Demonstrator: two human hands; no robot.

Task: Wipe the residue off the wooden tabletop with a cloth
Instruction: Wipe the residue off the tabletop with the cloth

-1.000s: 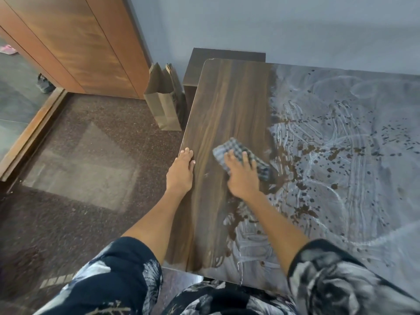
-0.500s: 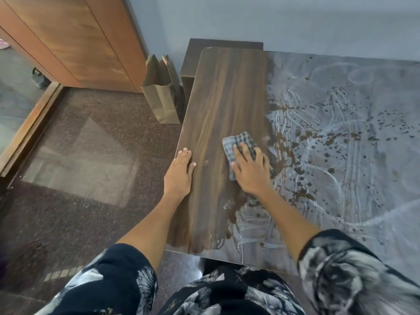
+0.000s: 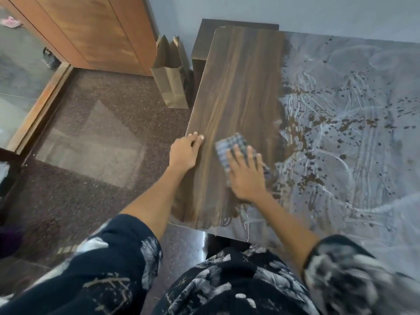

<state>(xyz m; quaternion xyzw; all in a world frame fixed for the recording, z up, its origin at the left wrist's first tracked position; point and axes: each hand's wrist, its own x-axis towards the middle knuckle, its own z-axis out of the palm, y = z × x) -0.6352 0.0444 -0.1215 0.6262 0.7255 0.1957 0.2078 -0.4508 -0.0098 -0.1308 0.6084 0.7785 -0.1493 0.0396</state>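
The dark wooden tabletop (image 3: 236, 92) fills the middle and right of the head view. Its left strip shows bare wood grain. The rest carries a grey-white smeared film with brown specks, the residue (image 3: 345, 123). My right hand (image 3: 246, 176) presses flat, fingers spread, on a grey checked cloth (image 3: 229, 146) at the border between bare wood and residue. My left hand (image 3: 185, 153) rests on the table's left edge, fingertips on the wood, holding nothing.
A brown paper bag (image 3: 170, 73) stands on the speckled floor by the table's far left corner, next to a dark low cabinet (image 3: 204, 42). A wooden wardrobe (image 3: 91, 30) is at the back left. My patterned clothing fills the bottom.
My right hand slid the cloth leftwards, back onto the bare wood strip, and the bare area near the front edge has widened. My left hand stayed on the edge.
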